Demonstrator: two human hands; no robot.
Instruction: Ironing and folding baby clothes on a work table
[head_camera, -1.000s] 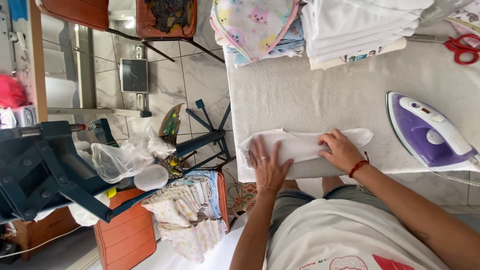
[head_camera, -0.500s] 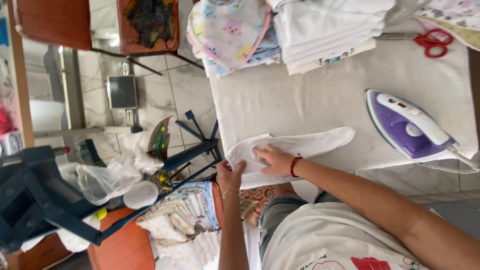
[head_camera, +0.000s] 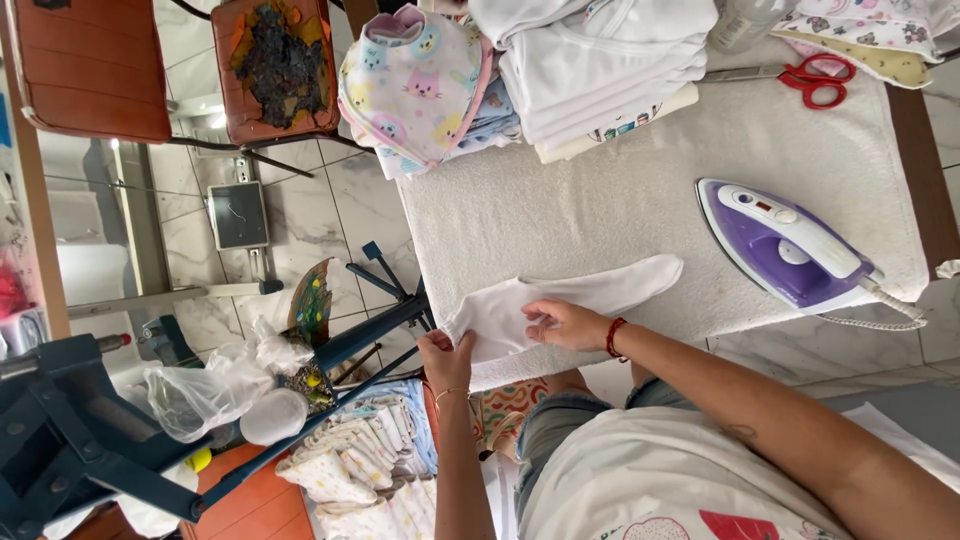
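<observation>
1. White garment (head_camera: 600, 295), long and narrow, lay flat along the near edge of the towel-covered ironing table (head_camera: 600, 200), with its left end at the table's left corner.
2. The person's left hand (head_camera: 447, 352) pinched that left end, fingers closed on the cloth.
3. The right hand (head_camera: 562, 322), wearing a red bracelet (head_camera: 614, 337), rested on the garment just right of the left hand, its fingers curled. I could not tell whether it gripped a fold or only pressed down.
4. By my judgement, the step in hand was gathering or folding the left end of the piece. A further fold would call for both hands to keep the cloth flat and its edges lined up.
5. Counted on the table:
   - one purple and white iron (head_camera: 785, 245) to the right, well apart from the hands
   - one pair of red-handled scissors (head_camera: 825, 78) at the far right
   - one stack of folded white clothes (head_camera: 600, 70) at the far edge
   - one pile of patterned baby cloths (head_camera: 415, 80) just left of that stack
6. Two hands were at work, and no other person was in sight.
</observation>
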